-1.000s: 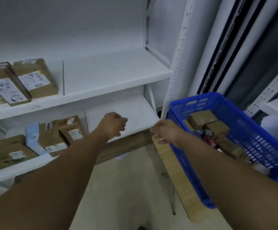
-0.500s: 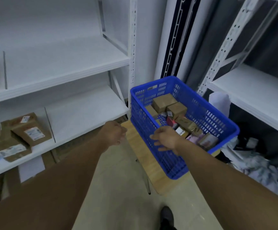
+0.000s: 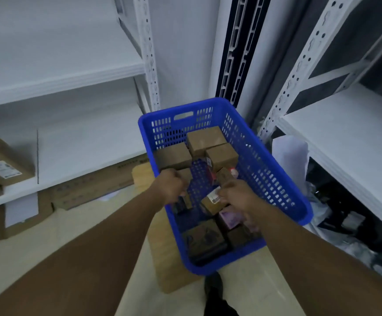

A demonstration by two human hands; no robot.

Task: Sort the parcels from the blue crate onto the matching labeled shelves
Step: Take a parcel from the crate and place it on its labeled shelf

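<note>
The blue crate (image 3: 267,176) stands on a low wooden stool (image 3: 169,252) straight ahead. Three plain brown boxes (image 3: 206,139) fill its far end, and darker parcels (image 3: 204,238) and a purple packet (image 3: 229,218) lie at the near end. My right hand (image 3: 240,197) is inside the crate and grips a small brown parcel with a white label (image 3: 211,202). My left hand (image 3: 171,188) hovers over the crate's left wall with its fingers curled; what lies under them is hidden.
A white shelf (image 3: 82,151) on the left holds labelled brown parcels (image 3: 5,163) at its far left. Flat cardboard (image 3: 89,190) lies under it. Another white shelf (image 3: 345,137) is on the right, with a white bag (image 3: 288,151) and clutter below.
My view has swung right and down onto the crate. Both hands have moved from in front of the crate into it, and my right hand has taken hold of the small labelled parcel.
</note>
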